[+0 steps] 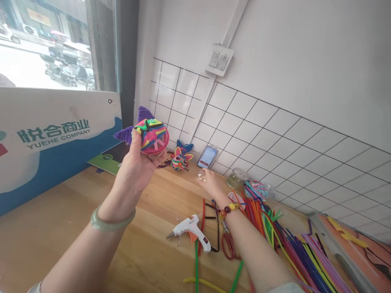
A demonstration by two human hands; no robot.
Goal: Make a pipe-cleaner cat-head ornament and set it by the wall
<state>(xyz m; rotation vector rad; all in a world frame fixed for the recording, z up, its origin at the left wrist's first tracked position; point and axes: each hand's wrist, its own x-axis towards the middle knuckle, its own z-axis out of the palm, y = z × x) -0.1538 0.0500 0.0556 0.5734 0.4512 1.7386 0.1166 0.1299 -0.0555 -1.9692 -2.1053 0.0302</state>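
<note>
My left hand (142, 167) is raised above the table, its fingers wrapped round a pipe-cleaner ornament (152, 136). The ornament is a round ball of pink, yellow, blue and green stripes, with two purple points sticking out to the left. My right hand (210, 181) stretches towards the wall, fingers drawn together at a small clear, shiny thing (201, 176) whose kind I cannot make out. Just beyond that hand a phone (207, 156) leans against the wire grid. A second striped ornament (180, 160) with pointed ears sits between the two hands.
A white glue gun (191, 230) lies on the wooden table (146, 252), beside red-handled scissors (229, 244). Many coloured pipe cleaners (293, 244) spread under and right of my right forearm. A glass jar (236, 178) stands by the wire grid (275, 134). A printed board (61, 138) borders the left side.
</note>
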